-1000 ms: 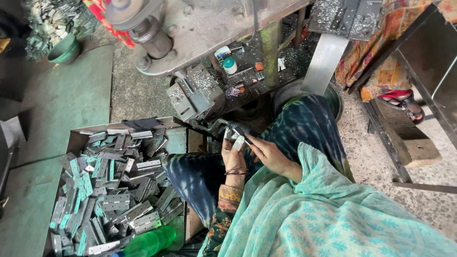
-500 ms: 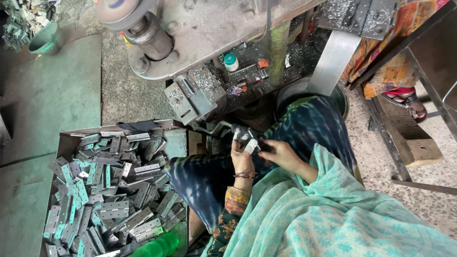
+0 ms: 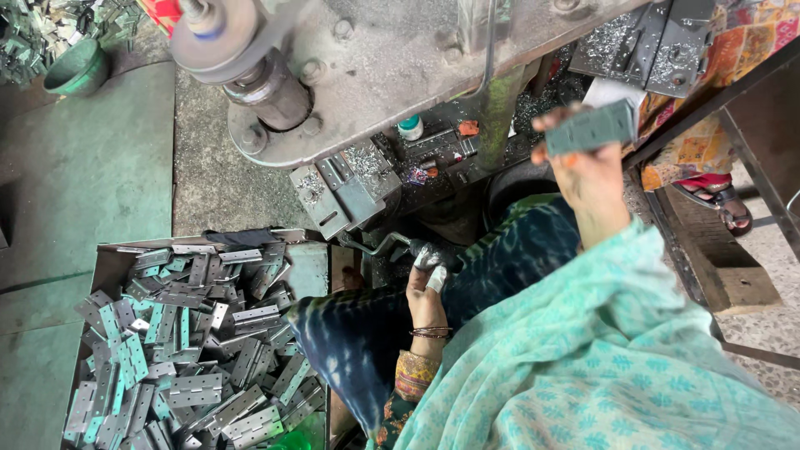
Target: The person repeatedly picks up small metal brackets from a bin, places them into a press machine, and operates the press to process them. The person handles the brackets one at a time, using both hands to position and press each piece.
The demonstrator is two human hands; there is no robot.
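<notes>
Hinge plate [image 3: 593, 127], grey-green metal, is raised at upper right of the head view, pinched along its lower edge by the right hand [image 3: 586, 171], fingers closed on it. Left hand [image 3: 427, 287], bangles at the wrist, rests low on the dark patterned lap with taped fingertips curled toward a bent metal lever [image 3: 375, 246]; whether it grips anything cannot be told. A box [image 3: 312, 267] heaped with like hinges [image 3: 196, 333] sits at left. Grey press machine [image 3: 375, 83] stands above.

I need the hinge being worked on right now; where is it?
In the head view, the grey-green hinge is raised at upper right in the right hand, beside the machine column, above the dark blue lap.
</notes>
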